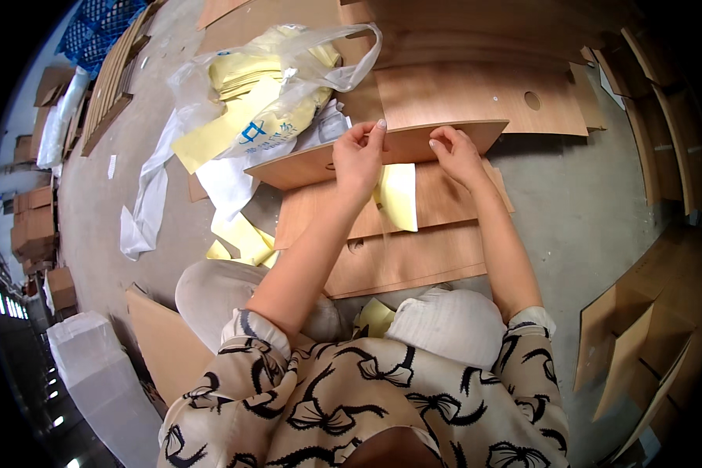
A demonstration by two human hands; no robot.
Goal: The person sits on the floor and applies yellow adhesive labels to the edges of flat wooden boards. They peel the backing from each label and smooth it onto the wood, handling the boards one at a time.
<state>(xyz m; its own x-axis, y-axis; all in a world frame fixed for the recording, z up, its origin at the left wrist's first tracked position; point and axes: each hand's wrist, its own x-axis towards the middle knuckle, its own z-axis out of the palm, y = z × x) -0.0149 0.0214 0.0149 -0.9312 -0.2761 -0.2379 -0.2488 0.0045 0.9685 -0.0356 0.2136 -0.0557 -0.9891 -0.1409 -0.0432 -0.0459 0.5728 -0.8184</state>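
Note:
A thin brown wood panel (405, 144) stands tilted on its long edge in front of me, above other panels. Over its left half, my left hand (359, 160) is closed, with thumb and fingers drawn together near the top edge. My right hand (458, 158) is closed too, its fingers curled near the same edge farther right. Whatever lies between the fingertips is too small to make out. Below the panel, a yellow sheet (398, 198) lies between my forearms over a stacked wood panel (413, 257).
A clear plastic bag (277, 129) of yellow sheets sits beyond my left hand. Larger wood panels (460, 90) lie ahead. Cardboard pieces (639, 320) stand at the right. White wrapping (144, 210) and yellow scraps (246, 240) litter the floor at the left.

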